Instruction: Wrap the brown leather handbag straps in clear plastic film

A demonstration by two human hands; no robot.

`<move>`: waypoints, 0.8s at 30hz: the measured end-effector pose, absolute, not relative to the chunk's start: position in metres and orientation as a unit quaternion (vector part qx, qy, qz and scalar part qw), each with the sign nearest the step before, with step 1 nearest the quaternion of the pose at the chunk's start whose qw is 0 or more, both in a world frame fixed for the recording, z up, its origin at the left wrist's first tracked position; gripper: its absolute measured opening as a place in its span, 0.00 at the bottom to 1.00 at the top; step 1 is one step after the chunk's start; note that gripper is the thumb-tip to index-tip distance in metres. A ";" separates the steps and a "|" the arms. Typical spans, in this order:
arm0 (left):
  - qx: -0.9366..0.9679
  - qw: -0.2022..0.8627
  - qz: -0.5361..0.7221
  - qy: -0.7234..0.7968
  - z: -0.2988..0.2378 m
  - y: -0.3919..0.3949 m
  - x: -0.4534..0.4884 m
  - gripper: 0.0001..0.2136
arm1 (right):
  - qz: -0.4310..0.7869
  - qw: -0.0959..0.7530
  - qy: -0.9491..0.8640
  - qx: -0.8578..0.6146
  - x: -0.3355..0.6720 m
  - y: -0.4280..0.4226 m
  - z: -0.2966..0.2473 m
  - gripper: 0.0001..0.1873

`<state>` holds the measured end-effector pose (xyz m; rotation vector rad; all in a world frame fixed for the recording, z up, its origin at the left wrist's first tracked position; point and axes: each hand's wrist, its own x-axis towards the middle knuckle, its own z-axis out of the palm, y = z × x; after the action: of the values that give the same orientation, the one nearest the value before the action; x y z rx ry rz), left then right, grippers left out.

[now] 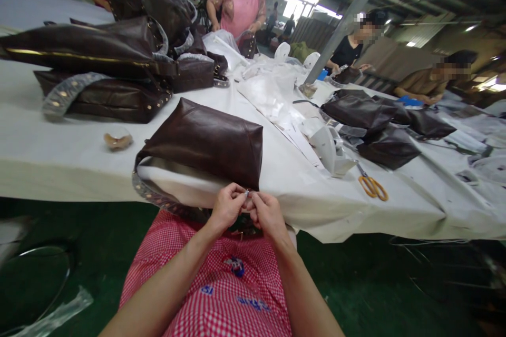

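A dark brown leather bag [205, 139] lies at the near edge of the white table [59, 152], its studded strap [158, 197] hanging over the edge. Just in front of it, over my lap, my left hand [227, 206] and my right hand [266, 213] meet with fingertips pinched together on something small and shiny that I cannot make out. Both hands are closed in a pinch and touch each other.
More brown bags [103, 63] are piled at the far left. Orange-handled scissors [371, 185] lie to the right, beside white paper and plastic wrapping [276, 89]. A tape roll [117, 140] sits left of the bag. Several other people work across the table. Further bags [367, 116] lie at right.
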<state>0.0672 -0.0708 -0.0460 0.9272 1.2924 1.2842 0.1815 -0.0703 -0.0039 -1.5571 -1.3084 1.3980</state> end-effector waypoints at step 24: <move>0.326 0.586 0.529 0.520 -0.044 -0.079 0.062 0.15 | 0.918 0.344 0.035 -0.195 0.188 -0.060 -0.046 0.18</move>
<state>0.0621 -0.0789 -0.0437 0.7604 1.2125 1.2342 0.1881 -0.0604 -0.0458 -0.5054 0.0899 2.3835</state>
